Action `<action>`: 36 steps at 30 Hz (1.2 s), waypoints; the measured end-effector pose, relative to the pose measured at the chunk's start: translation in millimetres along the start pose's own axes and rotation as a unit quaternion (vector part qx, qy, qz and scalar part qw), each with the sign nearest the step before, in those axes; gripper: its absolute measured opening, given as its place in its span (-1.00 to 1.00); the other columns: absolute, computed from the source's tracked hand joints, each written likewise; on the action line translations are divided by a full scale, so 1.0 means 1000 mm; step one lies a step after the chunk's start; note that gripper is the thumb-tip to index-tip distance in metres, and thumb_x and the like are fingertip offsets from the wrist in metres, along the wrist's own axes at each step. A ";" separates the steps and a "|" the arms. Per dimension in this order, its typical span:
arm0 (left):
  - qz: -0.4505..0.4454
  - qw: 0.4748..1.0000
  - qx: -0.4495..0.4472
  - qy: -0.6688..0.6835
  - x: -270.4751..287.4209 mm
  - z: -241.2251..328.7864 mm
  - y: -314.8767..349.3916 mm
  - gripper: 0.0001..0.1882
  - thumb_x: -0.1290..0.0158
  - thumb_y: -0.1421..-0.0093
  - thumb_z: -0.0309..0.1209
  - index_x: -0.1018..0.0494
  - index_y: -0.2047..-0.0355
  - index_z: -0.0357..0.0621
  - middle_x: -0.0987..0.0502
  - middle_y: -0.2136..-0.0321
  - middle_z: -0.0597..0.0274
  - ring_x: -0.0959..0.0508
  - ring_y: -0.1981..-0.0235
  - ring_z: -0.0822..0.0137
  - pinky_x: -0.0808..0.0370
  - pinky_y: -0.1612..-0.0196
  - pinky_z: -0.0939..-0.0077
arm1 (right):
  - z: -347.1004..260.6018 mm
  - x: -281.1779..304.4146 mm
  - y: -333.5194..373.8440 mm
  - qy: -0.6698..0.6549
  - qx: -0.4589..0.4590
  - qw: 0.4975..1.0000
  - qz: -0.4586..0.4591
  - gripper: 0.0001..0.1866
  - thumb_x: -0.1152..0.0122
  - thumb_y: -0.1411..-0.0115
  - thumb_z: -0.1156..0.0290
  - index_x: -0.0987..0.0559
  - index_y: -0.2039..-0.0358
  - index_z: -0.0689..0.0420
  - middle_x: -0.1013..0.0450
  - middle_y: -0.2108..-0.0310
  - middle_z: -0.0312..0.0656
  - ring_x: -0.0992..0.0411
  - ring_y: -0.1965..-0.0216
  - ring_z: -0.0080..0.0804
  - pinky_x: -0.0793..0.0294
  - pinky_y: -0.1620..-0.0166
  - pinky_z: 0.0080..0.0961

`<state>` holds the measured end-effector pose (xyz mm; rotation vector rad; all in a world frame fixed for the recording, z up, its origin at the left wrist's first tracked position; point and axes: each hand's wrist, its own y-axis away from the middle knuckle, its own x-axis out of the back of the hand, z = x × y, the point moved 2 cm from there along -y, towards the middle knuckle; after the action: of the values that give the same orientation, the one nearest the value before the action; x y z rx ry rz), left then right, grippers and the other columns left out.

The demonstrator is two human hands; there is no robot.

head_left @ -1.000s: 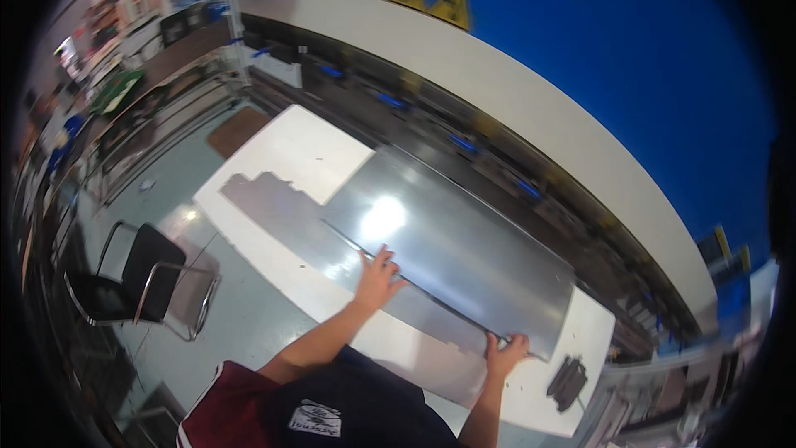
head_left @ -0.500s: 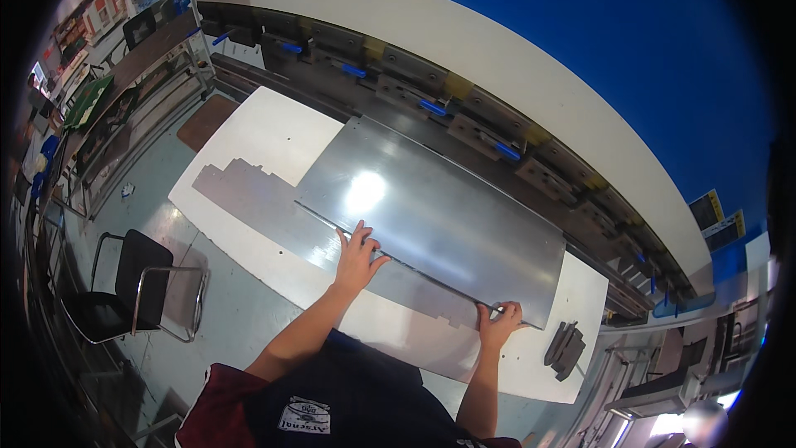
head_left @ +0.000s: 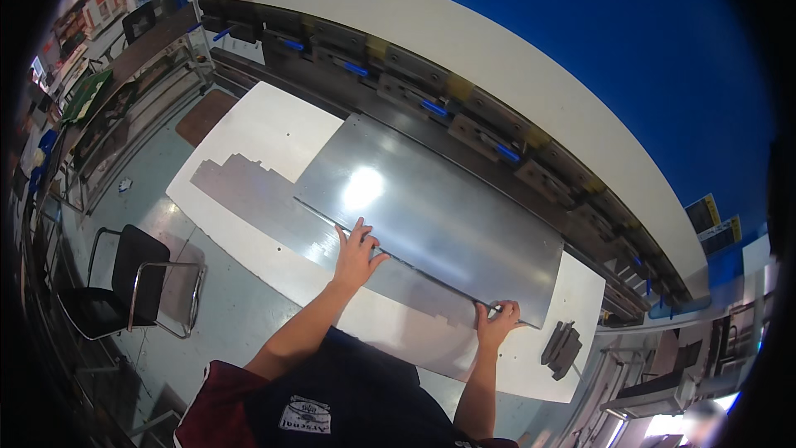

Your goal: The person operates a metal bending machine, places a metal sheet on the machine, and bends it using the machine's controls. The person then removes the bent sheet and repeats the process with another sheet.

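Just beyond both hands: the metal sheet (head_left: 439, 220), on the side away from the body, over the white desk (head_left: 261, 129).
Sheet's long axis: slanting from upper left to lower right, roughly along the blue machine (head_left: 580, 58).
Sheet's far edge: close along the machine's dark tooling row (head_left: 485, 134), below the blue handles (head_left: 434, 108); whether it enters a gap there, I cannot tell.
Nearer its corner: the right hand (head_left: 497, 321), close to the right end of the near edge.
Left hand (head_left: 355, 255): on the same edge, left of its middle, fingers parted and thumb well out to the side; whether it pinches, I cannot tell.
Right hand's state: curled, pinching the near edge between thumb and bent fingers.
Under the near edge: a grey flat area with a notched outline (head_left: 249, 191).
Right of the right hand: dark metal pieces (head_left: 561, 350), apart from the sheet.
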<state>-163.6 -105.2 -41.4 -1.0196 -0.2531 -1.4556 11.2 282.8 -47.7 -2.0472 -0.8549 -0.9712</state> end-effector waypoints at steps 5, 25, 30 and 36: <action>-0.003 1.000 -0.001 0.000 -0.004 -0.002 0.000 -0.58 -0.40 -0.19 -0.10 -0.50 0.16 -0.08 -0.40 -0.15 0.02 -0.27 -0.46 -0.21 0.11 -0.40 -0.75 | 0.005 -0.003 -0.002 -0.047 -0.009 0.999 -0.004 -0.28 -0.64 -0.01 -0.05 -0.50 -0.02 0.10 -0.31 -0.28 0.11 -0.22 -0.40 0.18 0.35 -0.43 0.58; 0.160 0.974 -0.161 0.012 0.099 0.109 -0.211 -0.57 -0.34 -0.24 -0.03 -0.58 0.10 -0.07 -0.55 0.05 0.19 -0.42 -0.30 -0.03 0.17 -0.49 -0.54 | -0.221 0.115 -0.204 0.068 0.320 0.943 0.061 -0.55 -0.50 -0.14 -0.01 -0.62 0.27 0.13 -0.55 0.32 -0.15 -0.55 0.19 -0.08 -0.47 -0.01 -0.09; 0.106 0.976 -0.186 0.043 0.117 0.102 -0.228 -0.69 -0.37 -0.16 -0.14 -0.61 0.28 -0.07 -0.61 0.17 0.19 -0.57 -0.07 0.08 -0.06 -0.46 -0.44 | -0.232 0.101 -0.217 0.136 0.325 0.932 0.087 -0.50 -0.55 -0.06 -0.11 -0.59 0.44 0.08 -0.48 0.49 -0.19 -0.55 0.38 -0.14 -0.50 0.34 -0.17; 0.362 0.908 -0.210 0.013 0.138 0.097 -0.304 -0.78 -0.32 -0.20 -0.22 -0.58 0.29 -0.05 -0.60 0.20 0.23 -0.56 0.07 0.03 -0.42 -0.07 0.06 | -0.225 0.094 -0.223 0.166 0.345 0.916 0.122 -0.47 -0.56 -0.03 -0.16 -0.58 0.47 0.07 -0.47 0.50 -0.23 -0.52 0.40 -0.17 -0.48 0.36 -0.21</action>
<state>-368.7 -73.3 237.8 -1.2579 0.4489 -0.8437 -198.4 244.6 205.2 -1.2972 -0.6175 -0.7098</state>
